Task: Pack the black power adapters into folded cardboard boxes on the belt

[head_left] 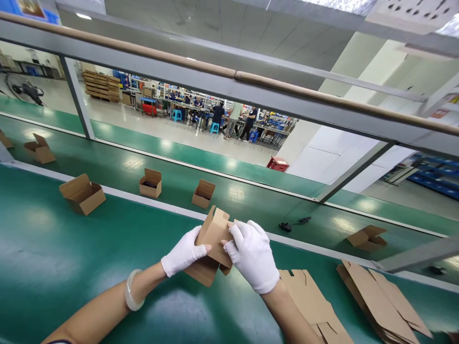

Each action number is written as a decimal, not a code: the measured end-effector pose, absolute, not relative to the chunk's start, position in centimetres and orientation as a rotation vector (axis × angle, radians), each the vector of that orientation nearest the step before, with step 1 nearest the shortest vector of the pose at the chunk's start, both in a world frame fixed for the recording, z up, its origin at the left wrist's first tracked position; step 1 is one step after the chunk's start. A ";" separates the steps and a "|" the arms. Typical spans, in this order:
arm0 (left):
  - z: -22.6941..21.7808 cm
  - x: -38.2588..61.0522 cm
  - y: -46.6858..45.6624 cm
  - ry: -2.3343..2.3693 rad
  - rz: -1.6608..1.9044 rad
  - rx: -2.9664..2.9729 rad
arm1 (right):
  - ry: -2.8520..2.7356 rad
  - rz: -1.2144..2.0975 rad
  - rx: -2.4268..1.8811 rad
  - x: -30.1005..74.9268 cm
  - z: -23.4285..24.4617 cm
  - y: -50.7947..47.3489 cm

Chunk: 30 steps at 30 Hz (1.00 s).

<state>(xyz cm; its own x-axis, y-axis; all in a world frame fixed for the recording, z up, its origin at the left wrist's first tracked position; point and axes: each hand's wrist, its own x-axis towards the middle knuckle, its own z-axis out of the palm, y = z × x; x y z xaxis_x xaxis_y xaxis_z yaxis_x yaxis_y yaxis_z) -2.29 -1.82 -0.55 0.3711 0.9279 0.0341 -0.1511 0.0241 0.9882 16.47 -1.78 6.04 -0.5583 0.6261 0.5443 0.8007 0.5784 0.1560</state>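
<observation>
Between my two white-gloved hands is a small brown cardboard box (214, 239), partly folded, tilted above the green work surface. My left hand (184, 251) grips its left side, thumb across the near panel. On the right side, my right hand (253, 253) has its thumb and fingertips closed on the edge of the carton. Some flaps still stick out at the top and bottom. The glove fingertips are cut away, so bare tips touch the cardboard. Flat box blanks (311, 301) lie beside my right forearm, with a further stack of blanks (380, 301) to their right.
An open box (84, 195) stands on the left of the green surface (46, 248). Beyond the pale ledge, a green belt carries open boxes (150, 184), some with dark contents, and a black plug with cable (286, 227). Metal posts (355, 172) and a rail cross ahead; people work far behind.
</observation>
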 end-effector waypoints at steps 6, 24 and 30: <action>-1.8 -1.7 -2.4 0.772 0.974 1.381 | -2.490 -0.362 -1.240 16.0 4.0 -1.0; 0.8 -1.7 -2.3 0.833 0.984 2.021 | -1.364 1.489 -0.985 18.7 2.2 -1.6; 1.1 -1.0 -2.5 0.795 0.966 2.033 | -1.190 1.884 -0.789 18.8 2.1 -1.7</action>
